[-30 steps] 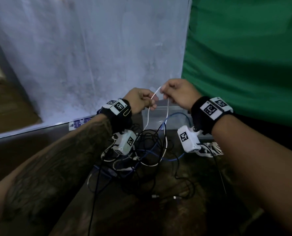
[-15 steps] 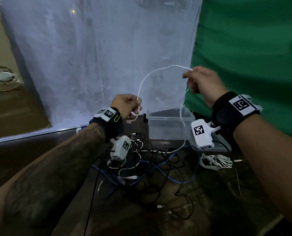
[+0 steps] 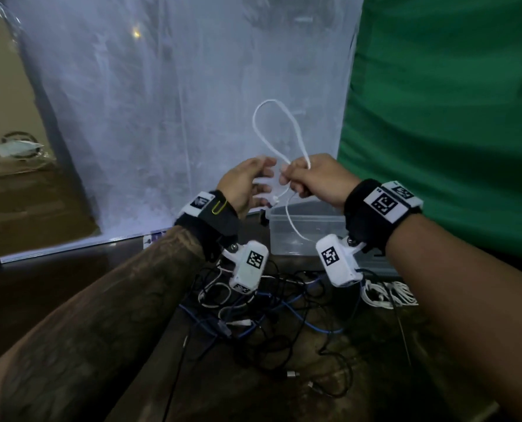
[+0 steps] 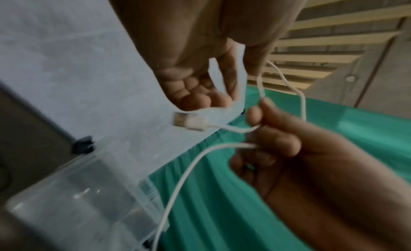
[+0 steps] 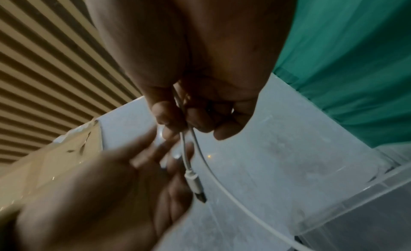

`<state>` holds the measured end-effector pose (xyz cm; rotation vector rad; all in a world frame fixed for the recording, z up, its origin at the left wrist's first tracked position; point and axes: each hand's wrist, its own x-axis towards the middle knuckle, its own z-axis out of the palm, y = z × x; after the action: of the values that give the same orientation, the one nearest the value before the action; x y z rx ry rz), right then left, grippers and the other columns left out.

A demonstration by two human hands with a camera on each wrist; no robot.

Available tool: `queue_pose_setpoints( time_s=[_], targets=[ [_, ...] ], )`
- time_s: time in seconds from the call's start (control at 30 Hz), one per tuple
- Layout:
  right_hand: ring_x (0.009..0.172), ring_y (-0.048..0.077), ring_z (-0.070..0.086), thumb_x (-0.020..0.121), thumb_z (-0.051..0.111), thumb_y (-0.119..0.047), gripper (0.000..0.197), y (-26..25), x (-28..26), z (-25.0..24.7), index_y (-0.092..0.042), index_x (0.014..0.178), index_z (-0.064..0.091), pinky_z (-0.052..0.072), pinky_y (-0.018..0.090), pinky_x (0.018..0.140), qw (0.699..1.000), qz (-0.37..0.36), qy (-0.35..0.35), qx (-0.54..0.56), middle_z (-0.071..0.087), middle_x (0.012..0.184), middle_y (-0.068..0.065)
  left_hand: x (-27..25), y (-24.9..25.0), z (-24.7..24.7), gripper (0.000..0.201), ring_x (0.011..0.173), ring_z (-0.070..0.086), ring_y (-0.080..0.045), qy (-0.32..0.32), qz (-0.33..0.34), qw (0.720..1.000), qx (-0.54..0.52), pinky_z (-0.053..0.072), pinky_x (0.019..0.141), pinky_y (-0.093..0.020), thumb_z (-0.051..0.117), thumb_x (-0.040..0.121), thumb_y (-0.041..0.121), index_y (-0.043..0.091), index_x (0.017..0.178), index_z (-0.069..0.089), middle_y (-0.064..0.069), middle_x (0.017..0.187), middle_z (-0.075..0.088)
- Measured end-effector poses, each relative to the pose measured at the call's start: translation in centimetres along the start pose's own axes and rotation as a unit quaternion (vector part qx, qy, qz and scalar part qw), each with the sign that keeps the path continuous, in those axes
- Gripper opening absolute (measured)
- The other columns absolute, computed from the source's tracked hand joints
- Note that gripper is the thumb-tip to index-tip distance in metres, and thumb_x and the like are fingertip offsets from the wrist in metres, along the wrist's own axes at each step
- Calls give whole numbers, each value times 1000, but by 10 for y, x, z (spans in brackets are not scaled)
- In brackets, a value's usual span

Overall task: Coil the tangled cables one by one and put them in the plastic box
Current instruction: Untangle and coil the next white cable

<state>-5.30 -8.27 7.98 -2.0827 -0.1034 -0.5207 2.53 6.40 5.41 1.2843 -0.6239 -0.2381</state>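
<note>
**Inspector:** White cable (image 3: 284, 129) first. State your grip on it.

**Operator:** My right hand (image 3: 313, 181) is curled round it, pinching the crossing of one loop that stands up above the grip. Below the grip, the USB plug (image 4: 188, 122) hangs free on a short tail, and the long run drops toward the plastic box (image 3: 307, 229), then down to the surface.

**Inspector:** And the left hand (image 3: 244, 187)?

**Operator:** Fingers spread and relaxed, holding nothing, just beside the right and close to the plug. The picture is blurred there, so contact I cannot confirm.

**Inspector:** Step in hand?

**Operator:** Coiling, by my judgement early: one loop made, most of the length uncoiled.

**Inspector:** Remaining items?

**Operator:** Tangled cables (image 3: 262, 312), black, blue and white, lie on the surface beneath both wrists. A white bundle (image 3: 387, 293) sits under my right wrist, beside the box.

**Inspector:** Next requirement?

**Operator:** Left takes the trailing run, feeds a second loop to the pinch without snagging the tangle.
</note>
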Motion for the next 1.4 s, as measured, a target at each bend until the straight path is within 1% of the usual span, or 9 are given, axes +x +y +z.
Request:
queue_pose_setpoints(
  time_s=[0.1, 0.23, 0.43, 0.7, 0.8, 0.93, 1.07, 1.23, 1.4],
  targets=[
    [48, 9, 43, 102, 51, -28, 34, -9, 3, -6, -14, 74, 63, 41, 27, 61, 994, -4, 34, 102, 49, 48, -6, -13, -40, 9, 38, 41, 45, -10, -68, -60, 994, 61, 48, 42, -25, 43, 88, -4, 18, 117, 55, -6, 103, 61],
    [51, 13, 42, 105, 46, -30, 33, -22, 1, -9, -14, 78, 58, 44, 25, 59, 979, -6, 36, 198, 48, 54, -2, -32, -83, 34, 34, 61, 68, -11, -194, -137, 961, 145, 59, 61, -32, 52, 90, -7, 14, 116, 58, 0, 96, 68],
    [61, 16, 50, 102, 48, -24, 26, -10, 3, -29, -19, 78, 57, 45, 27, 58, 984, -49, 153, 80, 69, 74, 2, -32, -114, 22, 14, 55, 66, -7, -127, -119, 968, 178, 50, 46, -21, 56, 96, 11, 13, 83, 61, 4, 65, 71],
    [65, 12, 65, 101, 48, -43, 42, 38, -13, -9, -11, 91, 74, 44, 21, 57, 980, 48, -29, -193, 76, 88, 3, 0, -35, 21, 12, 51, 62, -8, -8, -2, 999, 35, 54, 48, -24, 54, 96, 8, 7, 88, 63, 0, 60, 67],
    [65, 12, 66, 101, 44, -51, 53, 32, -16, -4, -6, 99, 72, 49, 24, 60, 994, 65, -47, -69, 78, 92, 6, 8, -11, 21, 12, 53, 64, -11, 9, 19, 999, -28, 56, 52, -26, 52, 97, 8, 7, 91, 62, -2, 64, 71],
    [57, 10, 62, 103, 51, -29, 31, 18, -14, -4, -3, 98, 68, 49, 22, 56, 997, 22, -64, 48, 74, 83, 8, 12, 15, 15, 12, 61, 63, -9, 11, 47, 992, -116, 55, 56, -25, 50, 98, 12, 12, 93, 61, -2, 76, 72],
    [50, 12, 56, 104, 47, -18, 29, 5, -5, -10, -8, 82, 63, 48, 23, 53, 991, -22, 26, 132, 68, 68, 5, 2, -1, 12, 17, 68, 59, -14, 19, 10, 999, -33, 49, 60, -27, 58, 93, 33, 17, 89, 61, 1, 78, 62],
    [48, 10, 54, 104, 47, -19, 28, -3, -1, -21, -11, 80, 60, 49, 21, 50, 970, -31, 114, 214, 67, 67, 6, -28, -70, 8, 17, 79, 62, -21, -137, -53, 980, 131, 45, 72, -29, 58, 95, 27, 15, 90, 69, -1, 79, 71],
    [47, 6, 55, 101, 49, -17, 27, 14, -1, -39, -13, 79, 63, 44, 17, 49, 976, -22, 209, 60, 67, 71, 6, -41, -82, -18, 22, 64, 62, -17, -85, -110, 990, 7, 55, 64, -27, 50, 97, 23, 9, 84, 60, -1, 63, 54]
  ],
)
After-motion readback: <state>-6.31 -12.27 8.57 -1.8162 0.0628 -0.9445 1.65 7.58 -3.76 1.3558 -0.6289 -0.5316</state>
